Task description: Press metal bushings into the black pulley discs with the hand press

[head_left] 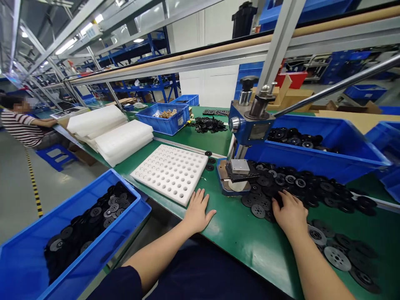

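My left hand (197, 211) rests palm down on the green table (237, 233), fingers spread, beside the near right corner of a white foam tray (170, 171) with rows of round holes. My right hand (291, 211) is at a pile of black round discs (265, 179), its fingers bent over dark parts; what lies under the fingertips is hidden. Between and beyond the hands stands a blue hand press (253, 125) with a metal block (240, 166) on its base. More discs (337, 258) lie right of my right forearm.
A blue bin of discs (115, 246) stands at the left, another blue bin (325, 146) behind the press. White foam sheets (121, 139), a small blue bin (165, 118) and black parts (208, 124) are farther back. A person in a striped shirt (21, 127) sits far left.
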The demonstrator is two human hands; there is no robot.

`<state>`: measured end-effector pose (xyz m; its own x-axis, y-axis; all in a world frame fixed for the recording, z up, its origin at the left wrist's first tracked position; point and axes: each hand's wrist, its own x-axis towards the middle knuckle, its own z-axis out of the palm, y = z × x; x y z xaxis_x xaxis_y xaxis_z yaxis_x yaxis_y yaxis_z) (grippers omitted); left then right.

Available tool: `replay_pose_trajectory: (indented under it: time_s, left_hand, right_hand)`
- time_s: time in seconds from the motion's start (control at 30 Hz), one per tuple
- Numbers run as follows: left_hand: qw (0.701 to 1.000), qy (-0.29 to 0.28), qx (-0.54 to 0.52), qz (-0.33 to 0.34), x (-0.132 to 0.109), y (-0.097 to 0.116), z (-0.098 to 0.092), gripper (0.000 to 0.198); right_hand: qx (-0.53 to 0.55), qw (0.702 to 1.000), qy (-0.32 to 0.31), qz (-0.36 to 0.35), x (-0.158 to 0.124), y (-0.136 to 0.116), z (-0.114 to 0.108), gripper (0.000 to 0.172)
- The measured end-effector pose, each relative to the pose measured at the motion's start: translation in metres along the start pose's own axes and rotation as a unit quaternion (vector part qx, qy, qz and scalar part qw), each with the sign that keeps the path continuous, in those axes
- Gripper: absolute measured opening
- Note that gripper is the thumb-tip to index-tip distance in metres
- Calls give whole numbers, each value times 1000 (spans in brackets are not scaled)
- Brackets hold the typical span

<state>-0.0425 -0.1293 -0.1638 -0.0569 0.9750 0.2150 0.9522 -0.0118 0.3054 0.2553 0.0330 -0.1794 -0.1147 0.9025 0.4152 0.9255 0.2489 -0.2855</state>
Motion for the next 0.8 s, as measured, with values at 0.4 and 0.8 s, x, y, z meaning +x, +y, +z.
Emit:
replay_pose_trajectory:
  time_s: [0.4,0.8]
  left_hand:
    - [1000,3,-23,-4,0,-3,8,62]
    - [999,20,-30,-4,-2,-6,14,60]
  right_hand:
    - [-3,1000,30,-4,2,15,9,44]
    - [18,998,54,-3,0,15,12,45]
